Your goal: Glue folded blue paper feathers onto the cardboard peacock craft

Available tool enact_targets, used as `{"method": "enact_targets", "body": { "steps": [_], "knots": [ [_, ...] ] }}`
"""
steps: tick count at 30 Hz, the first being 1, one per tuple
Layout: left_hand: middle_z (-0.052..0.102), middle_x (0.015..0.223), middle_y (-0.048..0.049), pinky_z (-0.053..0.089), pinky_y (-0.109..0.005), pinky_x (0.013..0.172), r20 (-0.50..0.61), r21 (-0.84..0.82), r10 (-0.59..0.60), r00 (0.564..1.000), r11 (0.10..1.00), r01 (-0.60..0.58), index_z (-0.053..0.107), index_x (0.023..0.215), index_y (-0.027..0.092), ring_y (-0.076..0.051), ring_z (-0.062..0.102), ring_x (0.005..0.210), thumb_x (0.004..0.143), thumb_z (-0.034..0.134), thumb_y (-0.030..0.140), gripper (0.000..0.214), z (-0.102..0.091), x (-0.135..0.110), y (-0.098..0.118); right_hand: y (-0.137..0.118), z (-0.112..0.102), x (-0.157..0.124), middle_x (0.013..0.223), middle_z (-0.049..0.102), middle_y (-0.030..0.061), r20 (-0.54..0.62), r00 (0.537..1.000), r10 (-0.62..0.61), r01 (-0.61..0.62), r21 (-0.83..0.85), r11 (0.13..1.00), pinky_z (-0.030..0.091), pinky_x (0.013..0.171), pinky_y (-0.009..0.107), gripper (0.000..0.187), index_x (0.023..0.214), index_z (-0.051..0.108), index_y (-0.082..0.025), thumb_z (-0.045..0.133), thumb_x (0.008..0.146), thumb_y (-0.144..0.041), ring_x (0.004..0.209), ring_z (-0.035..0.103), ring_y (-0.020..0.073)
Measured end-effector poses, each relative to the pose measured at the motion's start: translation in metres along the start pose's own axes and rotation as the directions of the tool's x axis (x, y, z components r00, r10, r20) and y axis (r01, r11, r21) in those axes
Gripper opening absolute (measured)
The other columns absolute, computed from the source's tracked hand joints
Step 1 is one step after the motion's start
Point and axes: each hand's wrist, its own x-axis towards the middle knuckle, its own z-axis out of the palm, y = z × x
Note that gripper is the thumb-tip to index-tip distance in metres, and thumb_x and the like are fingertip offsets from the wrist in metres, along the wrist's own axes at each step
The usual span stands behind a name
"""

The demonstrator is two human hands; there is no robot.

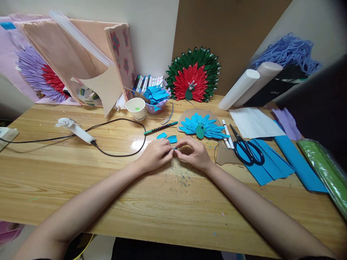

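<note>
Above the wooden table, my left hand and my right hand meet fingertip to fingertip. Both pinch one small blue piece of crepe paper, mostly hidden by the fingers. Just beyond them lie loose blue paper petals. Behind my right hand is a blue paper peacock with a fanned tail, lying on a rounded cardboard piece. A green marker pen rests near the petals.
On the right are black-handled scissors, white pens, blue paper sheets and a green roll. Leftward lies a white glue gun with a looping black cord. A paper cup and basket stand behind.
</note>
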Motion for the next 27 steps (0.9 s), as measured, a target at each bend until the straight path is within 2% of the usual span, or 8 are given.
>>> {"method": "enact_targets", "body": {
  "steps": [4,10,16,19,23,27],
  "knots": [
    [0.060,0.072,-0.0049,0.039,-0.028,0.062,-0.030,0.022,0.025,0.999,0.999,-0.024,0.064,0.080,0.015,-0.015,0.051,0.068,0.086,0.044,0.022,0.022,0.0022,-0.0006,-0.0015,0.0004,0.0008,-0.0007,0.074,0.063,0.0031,-0.004,1.000,0.000,0.000,0.016,1.000,0.049,0.063,0.029,0.007,0.078,0.057,-0.019,0.061,0.075,-0.014,0.069,0.060,0.0151],
    [0.060,0.070,-0.0055,0.039,-0.028,0.061,-0.047,0.059,0.000,0.999,0.998,0.002,0.064,0.078,0.014,-0.016,0.051,0.067,0.086,0.044,0.022,0.023,0.0049,0.0011,-0.0016,0.0029,0.0027,-0.0027,0.072,0.064,0.0013,-0.021,0.997,0.076,-0.076,0.036,0.996,0.049,0.060,0.026,0.008,0.074,0.057,-0.020,0.063,0.072,-0.015,0.067,0.060,0.0143],
    [0.060,0.070,-0.0053,0.038,-0.028,0.061,-0.043,0.085,0.002,0.999,0.996,0.002,0.063,0.077,0.014,-0.016,0.051,0.067,0.086,0.044,0.020,0.022,0.0040,0.0015,-0.0024,0.0031,0.0014,-0.0013,0.076,0.065,0.0019,0.002,0.991,0.134,-0.134,0.069,0.989,0.050,0.061,0.026,0.009,0.083,0.061,-0.020,0.063,0.074,-0.020,0.067,0.061,0.0136],
    [0.059,0.069,-0.0048,0.038,-0.027,0.061,-0.042,0.083,-0.001,0.999,0.997,0.005,0.062,0.073,0.014,-0.015,0.050,0.066,0.085,0.044,0.020,0.022,0.0029,0.0014,-0.0027,0.0030,0.0002,-0.0004,0.079,0.066,0.0036,0.015,0.992,0.121,-0.122,0.049,0.991,0.050,0.062,0.028,0.011,0.085,0.064,-0.020,0.064,0.074,-0.022,0.069,0.060,0.0144],
    [0.056,0.064,-0.0038,0.036,-0.027,0.058,-0.015,0.105,0.006,1.000,0.994,-0.005,0.060,0.069,0.014,-0.015,0.049,0.064,0.086,0.044,0.022,0.025,0.0015,0.0020,-0.0013,0.0027,0.0004,-0.0004,0.070,0.065,0.0024,0.036,0.997,0.064,-0.064,-0.005,0.998,0.046,0.059,0.027,0.005,0.077,0.065,-0.019,0.061,0.076,-0.019,0.063,0.058,0.0140],
    [0.056,0.065,-0.0035,0.036,-0.027,0.058,-0.005,0.127,0.008,1.000,0.992,-0.007,0.059,0.068,0.015,-0.015,0.049,0.064,0.086,0.044,0.022,0.024,0.0024,0.0026,0.0002,0.0017,0.0017,-0.0007,0.068,0.065,0.0024,0.054,0.993,0.104,-0.104,-0.013,0.995,0.045,0.055,0.026,0.007,0.075,0.065,-0.019,0.058,0.077,-0.017,0.059,0.056,0.0131]
  ]
}}
